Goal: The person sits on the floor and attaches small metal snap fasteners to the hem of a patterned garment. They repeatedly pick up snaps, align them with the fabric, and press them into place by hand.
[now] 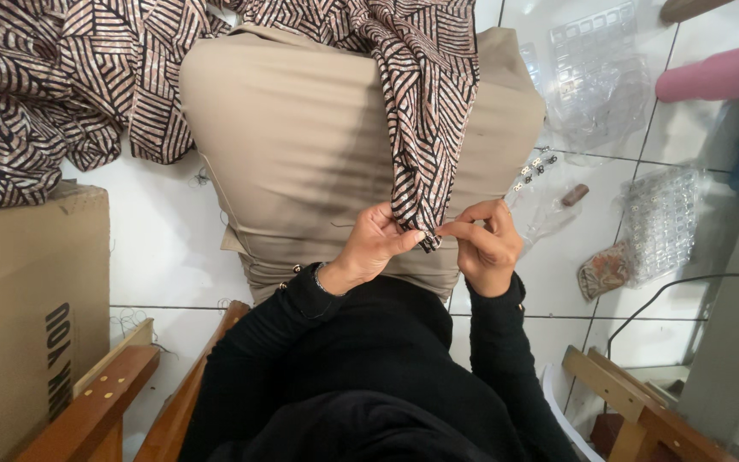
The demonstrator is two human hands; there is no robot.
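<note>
A brown and black striped patterned fabric hangs down over a beige cushioned form in front of me. My left hand pinches the fabric's lower tip between thumb and fingers. My right hand meets it from the right, fingertips closed on the same corner of cloth. Whether a small object such as a pin sits between the fingers is too small to tell. Both arms wear black sleeves. More of the patterned fabric is heaped at the upper left.
A cardboard box stands at the left. Wooden chair arms and wooden frame parts flank me. On the white tiled floor lie clear plastic blister trays, a small cloth scrap and a pink roll.
</note>
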